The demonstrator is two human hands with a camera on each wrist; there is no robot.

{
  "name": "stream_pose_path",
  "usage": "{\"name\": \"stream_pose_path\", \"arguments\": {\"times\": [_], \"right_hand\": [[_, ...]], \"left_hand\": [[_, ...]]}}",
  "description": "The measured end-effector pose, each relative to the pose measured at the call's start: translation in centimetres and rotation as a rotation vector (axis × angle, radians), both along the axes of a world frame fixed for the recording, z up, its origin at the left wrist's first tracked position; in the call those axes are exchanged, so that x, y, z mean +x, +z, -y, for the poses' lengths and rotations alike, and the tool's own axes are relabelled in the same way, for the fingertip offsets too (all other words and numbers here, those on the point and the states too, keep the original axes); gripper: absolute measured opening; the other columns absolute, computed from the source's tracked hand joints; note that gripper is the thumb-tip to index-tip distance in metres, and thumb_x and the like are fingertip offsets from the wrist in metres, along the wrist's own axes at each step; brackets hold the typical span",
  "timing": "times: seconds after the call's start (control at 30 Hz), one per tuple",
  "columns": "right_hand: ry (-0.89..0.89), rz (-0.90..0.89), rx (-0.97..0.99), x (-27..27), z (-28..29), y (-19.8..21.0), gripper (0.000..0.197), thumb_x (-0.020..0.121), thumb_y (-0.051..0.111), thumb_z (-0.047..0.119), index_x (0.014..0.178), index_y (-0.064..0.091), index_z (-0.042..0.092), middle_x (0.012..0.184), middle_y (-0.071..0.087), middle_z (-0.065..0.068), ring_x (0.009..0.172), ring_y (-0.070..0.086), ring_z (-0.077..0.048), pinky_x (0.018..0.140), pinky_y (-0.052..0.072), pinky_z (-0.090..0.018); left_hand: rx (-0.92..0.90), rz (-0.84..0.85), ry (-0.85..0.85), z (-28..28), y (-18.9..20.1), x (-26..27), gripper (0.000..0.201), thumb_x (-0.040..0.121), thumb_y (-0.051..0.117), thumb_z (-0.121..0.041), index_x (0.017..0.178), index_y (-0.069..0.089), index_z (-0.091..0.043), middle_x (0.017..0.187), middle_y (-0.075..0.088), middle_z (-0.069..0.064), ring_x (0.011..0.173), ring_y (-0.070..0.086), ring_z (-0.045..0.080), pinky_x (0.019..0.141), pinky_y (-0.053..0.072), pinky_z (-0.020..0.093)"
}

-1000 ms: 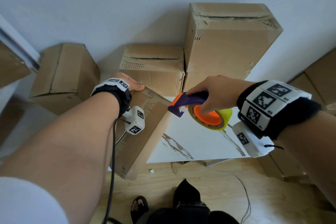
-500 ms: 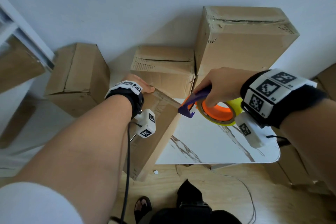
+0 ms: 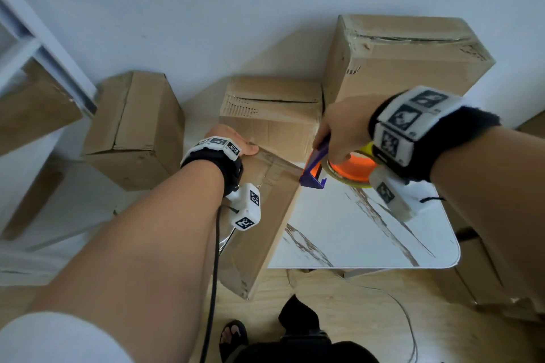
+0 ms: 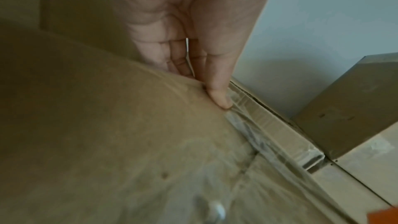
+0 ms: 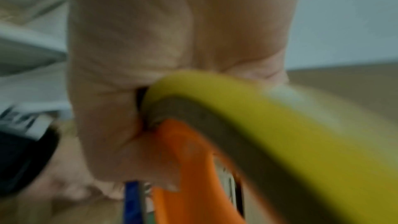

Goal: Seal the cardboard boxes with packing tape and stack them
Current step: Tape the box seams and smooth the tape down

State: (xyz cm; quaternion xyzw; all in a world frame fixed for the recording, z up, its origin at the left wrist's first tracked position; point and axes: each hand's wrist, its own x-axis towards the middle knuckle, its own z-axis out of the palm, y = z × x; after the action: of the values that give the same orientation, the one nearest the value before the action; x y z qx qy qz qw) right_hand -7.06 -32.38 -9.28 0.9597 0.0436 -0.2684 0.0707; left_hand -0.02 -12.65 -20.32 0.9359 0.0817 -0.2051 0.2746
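Note:
A long cardboard box (image 3: 265,215) lies tilted over the white table's left edge, with clear tape (image 3: 277,165) across its far top. My left hand (image 3: 233,138) rests on the box's far corner. In the left wrist view its thumb (image 4: 221,98) presses the tape strip (image 4: 258,134) onto the box (image 4: 107,125), and the fingers reach straight down behind the edge. My right hand (image 3: 342,127) grips an orange and purple tape dispenser (image 3: 345,169) with a yellowish roll (image 5: 280,134). The dispenser's purple nose touches the box's right top edge.
A tall box (image 3: 398,74), a smaller box (image 3: 271,118) and a third box (image 3: 132,132) stand by the wall. The marble-look table (image 3: 368,239) lies under my right hand. More cardboard (image 3: 486,274) sits at the right, a white frame (image 3: 44,53) at the left. A cable (image 3: 398,318) crosses the wooden floor.
My right hand has risen and tipped over the dispenser, keeping its purple nose at the box's right edge. The left hand stays on the far corner. The view has shifted.

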Motion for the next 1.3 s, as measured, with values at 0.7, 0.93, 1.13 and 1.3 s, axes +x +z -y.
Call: {"name": "stream_pose_path", "arguments": {"times": [0.7, 0.93, 1.13, 1.3], "right_hand": [[-0.208, -0.032, 0.124, -5.1, 3.9, -15.5, 0.076, 0.091, 0.06, 0.032, 0.153, 0.018, 0.03, 0.14, 0.037, -0.014, 0.124, 0.047, -0.033, 0.098, 0.044, -0.041], [-0.177, -0.07, 0.144, -5.1, 3.7, -16.8, 0.059, 0.097, 0.047, 0.019, 0.152, 0.03, 0.032, 0.136, 0.049, -0.011, 0.122, 0.051, -0.031, 0.098, 0.041, -0.033], [-0.307, 0.451, 0.342, -2.7, 1.7, -12.2, 0.033, 0.095, 0.048, 0.02, 0.121, 0.068, 0.029, 0.114, 0.06, -0.009, 0.106, 0.059, -0.032, 0.082, 0.043, -0.032], [-0.027, 0.356, 0.42, -0.6, -3.1, -10.6, 0.036, 0.094, 0.057, 0.027, 0.13, 0.062, 0.022, 0.121, 0.056, -0.003, 0.119, 0.046, -0.023, 0.096, 0.039, -0.033]], "left_hand": [[-0.05, 0.214, -0.304, -1.0, 0.9, 0.2, 0.024, 0.067, 0.083, -0.011, 0.077, 0.064, -0.025, 0.086, 0.06, -0.012, 0.084, 0.058, 0.01, 0.067, 0.042, 0.02], [-0.078, 0.313, -0.397, -2.3, -0.2, -0.2, 0.009, 0.076, 0.078, -0.026, 0.084, 0.077, -0.029, 0.069, 0.055, -0.024, 0.068, 0.05, -0.009, 0.062, 0.03, 0.004], [-0.006, 0.358, -0.496, -2.2, 0.2, -0.2, 0.007, 0.08, 0.074, -0.027, 0.085, 0.078, -0.024, 0.083, 0.064, -0.013, 0.075, 0.053, 0.001, 0.07, 0.038, 0.015], [0.171, 0.448, -0.674, -1.3, 0.5, -0.5, 0.012, 0.082, 0.071, -0.031, 0.085, 0.075, -0.021, 0.097, 0.058, -0.008, 0.101, 0.049, 0.013, 0.085, 0.038, 0.024]]}}
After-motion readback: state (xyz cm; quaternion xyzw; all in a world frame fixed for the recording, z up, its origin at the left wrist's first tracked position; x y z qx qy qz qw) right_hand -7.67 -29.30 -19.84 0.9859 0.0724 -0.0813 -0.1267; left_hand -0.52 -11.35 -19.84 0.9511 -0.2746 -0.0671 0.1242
